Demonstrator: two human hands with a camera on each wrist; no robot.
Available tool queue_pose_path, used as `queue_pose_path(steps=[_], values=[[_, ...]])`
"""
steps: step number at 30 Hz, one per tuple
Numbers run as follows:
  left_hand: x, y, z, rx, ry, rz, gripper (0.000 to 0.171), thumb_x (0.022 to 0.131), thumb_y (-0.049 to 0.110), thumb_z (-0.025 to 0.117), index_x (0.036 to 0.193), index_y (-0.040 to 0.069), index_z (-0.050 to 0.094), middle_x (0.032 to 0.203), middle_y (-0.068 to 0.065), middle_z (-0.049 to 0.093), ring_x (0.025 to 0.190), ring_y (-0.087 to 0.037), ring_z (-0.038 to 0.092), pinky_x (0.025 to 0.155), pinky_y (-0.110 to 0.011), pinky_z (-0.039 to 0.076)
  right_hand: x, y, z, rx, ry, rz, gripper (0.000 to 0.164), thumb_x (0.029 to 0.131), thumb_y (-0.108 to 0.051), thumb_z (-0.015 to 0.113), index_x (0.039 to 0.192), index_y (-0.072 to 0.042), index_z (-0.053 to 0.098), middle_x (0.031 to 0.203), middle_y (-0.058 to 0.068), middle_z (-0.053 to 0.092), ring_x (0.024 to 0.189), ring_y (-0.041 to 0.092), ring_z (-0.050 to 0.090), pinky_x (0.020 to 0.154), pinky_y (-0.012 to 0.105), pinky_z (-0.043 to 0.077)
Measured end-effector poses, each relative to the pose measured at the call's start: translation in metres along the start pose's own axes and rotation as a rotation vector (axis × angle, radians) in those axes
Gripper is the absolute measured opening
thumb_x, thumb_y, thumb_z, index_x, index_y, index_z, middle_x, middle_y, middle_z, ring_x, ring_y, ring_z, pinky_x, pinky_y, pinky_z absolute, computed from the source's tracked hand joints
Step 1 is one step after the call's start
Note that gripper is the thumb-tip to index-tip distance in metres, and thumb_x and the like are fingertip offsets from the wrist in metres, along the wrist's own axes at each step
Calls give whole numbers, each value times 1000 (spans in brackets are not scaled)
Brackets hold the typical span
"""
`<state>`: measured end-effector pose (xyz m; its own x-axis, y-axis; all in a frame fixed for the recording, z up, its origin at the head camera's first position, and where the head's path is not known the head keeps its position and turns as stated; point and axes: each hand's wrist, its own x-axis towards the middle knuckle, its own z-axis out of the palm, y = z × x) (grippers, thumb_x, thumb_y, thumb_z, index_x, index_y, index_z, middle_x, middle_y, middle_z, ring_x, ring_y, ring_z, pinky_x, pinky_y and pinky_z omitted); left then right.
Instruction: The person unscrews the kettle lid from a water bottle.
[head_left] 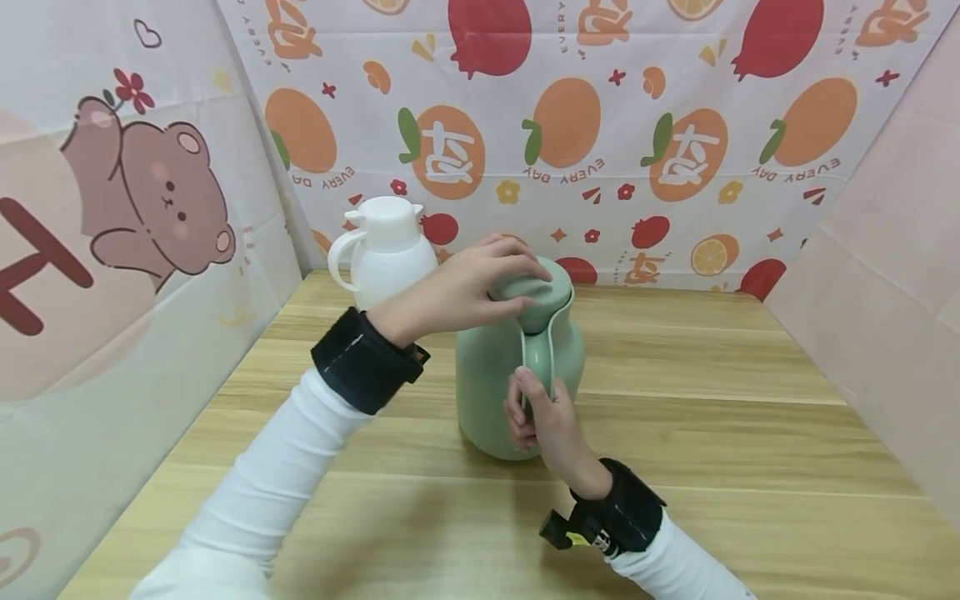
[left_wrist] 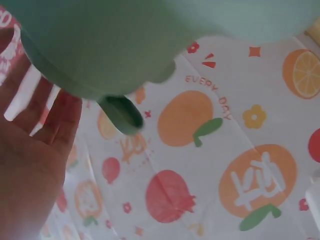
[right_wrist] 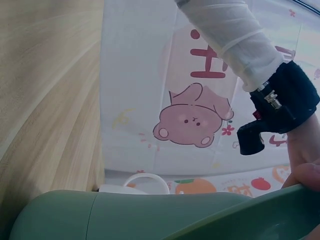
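A pale green thermos jug [head_left: 487, 383] stands upright on the table, its handle [head_left: 537, 354] facing me. My left hand [head_left: 487, 283] lies across the round lid [head_left: 553, 292], fingers over the far side and thumb along the near edge. In the left wrist view the fingers of that hand [left_wrist: 30, 145] curve against the green rim. Lower down, my right hand [head_left: 546, 421] grips the handle with its thumb pointing up along it. The right wrist view has the jug's body [right_wrist: 135, 215] along the bottom, with the left hand at the top of the jug.
A white jug [head_left: 390, 258] with a side handle stands at the back left, partly behind my left forearm. The wooden table [head_left: 712, 433] is bordered by a fruit-print cloth [head_left: 615, 200] at the back and a bear-print cloth [head_left: 157, 200] on the left.
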<state>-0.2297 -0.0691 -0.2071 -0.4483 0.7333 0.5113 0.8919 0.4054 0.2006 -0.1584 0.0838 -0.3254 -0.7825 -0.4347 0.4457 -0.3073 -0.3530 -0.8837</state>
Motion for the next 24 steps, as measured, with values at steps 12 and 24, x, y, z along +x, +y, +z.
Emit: queue_pose_path(steps=[12,24], values=[[-5,-7,4,-70,5,-56,29,86,15,63,115,10,62,117,-4,55,109,-17,43,84,-32,41,0,0,-1,11,3,2,42,96,-28,36,60,-8,35,46,3,27,36,17,23,33,33,18],[-1,-1,19,124,131,-68,36,78,32,73,107,12,67,104,-7,55,102,-22,42,79,-33,40,0,0,0,4,-1,2,42,96,-27,35,59,-6,34,44,7,26,34,18,23,32,31,20]])
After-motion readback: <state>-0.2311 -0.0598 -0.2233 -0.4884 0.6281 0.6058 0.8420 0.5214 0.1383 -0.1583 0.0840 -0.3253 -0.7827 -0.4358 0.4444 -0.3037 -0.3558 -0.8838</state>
